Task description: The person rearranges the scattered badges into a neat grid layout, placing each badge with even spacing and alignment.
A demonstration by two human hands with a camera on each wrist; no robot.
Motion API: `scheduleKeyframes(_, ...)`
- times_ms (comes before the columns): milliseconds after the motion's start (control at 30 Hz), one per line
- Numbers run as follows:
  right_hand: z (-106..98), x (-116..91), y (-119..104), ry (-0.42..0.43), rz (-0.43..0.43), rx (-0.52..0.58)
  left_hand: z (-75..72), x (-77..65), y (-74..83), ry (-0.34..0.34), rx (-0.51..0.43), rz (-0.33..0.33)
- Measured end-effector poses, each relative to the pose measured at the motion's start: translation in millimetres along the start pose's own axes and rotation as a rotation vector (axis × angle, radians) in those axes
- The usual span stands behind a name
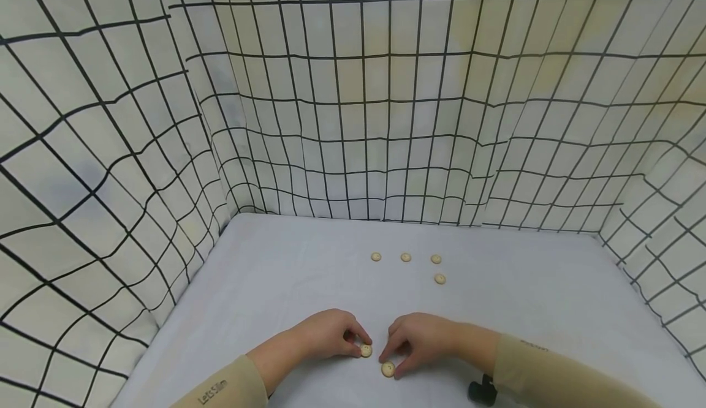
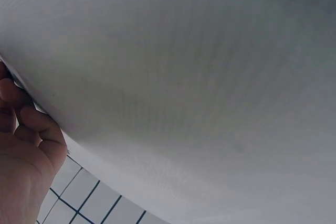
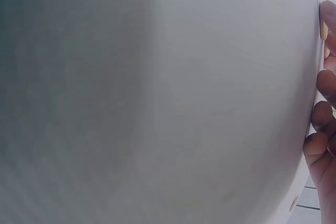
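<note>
Low on the white table in the head view, my left hand (image 1: 334, 334) pinches a round pale wooden button (image 1: 366, 351) between thumb and index finger. Just to its right, my right hand (image 1: 421, 342) holds a second, similar button (image 1: 388, 369) at its edges with finger and thumb. Both buttons are close to the tabletop, a short gap apart. At the edge of the left wrist view the curled fingers of the left hand (image 2: 31, 150) show, their button hidden. The right wrist view catches the right hand's fingertips (image 3: 326, 82) beside a button's thin edge (image 3: 323, 22).
Farther back on the white table (image 1: 298, 267), three more buttons form a row: left (image 1: 376, 256), middle (image 1: 406, 257) and right (image 1: 436, 259). Another button (image 1: 439, 279) sits in front of the right one. White cloth walls with a black grid (image 1: 375, 120) enclose the table's back and sides.
</note>
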State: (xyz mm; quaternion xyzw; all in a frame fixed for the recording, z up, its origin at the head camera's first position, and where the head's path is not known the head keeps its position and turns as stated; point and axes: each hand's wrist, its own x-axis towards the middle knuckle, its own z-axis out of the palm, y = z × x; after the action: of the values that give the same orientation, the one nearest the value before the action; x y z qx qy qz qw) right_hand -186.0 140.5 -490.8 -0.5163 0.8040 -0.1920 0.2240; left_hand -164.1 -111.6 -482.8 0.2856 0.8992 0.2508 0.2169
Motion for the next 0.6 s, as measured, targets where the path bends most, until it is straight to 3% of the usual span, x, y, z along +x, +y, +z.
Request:
scheduleKeyframes(367, 0.3, 1.2, -1.2, 0.003, -0.047, -0.056, 0.4, 0.7, -0.9, 0.000, 0.005, -0.005)
scheduleKeyframes(600, -0.1, 1.7, -3.3, -0.006, -0.033, -0.061, 2.3, 2.1, -3.4, 0.006, 0.009, -0.006)
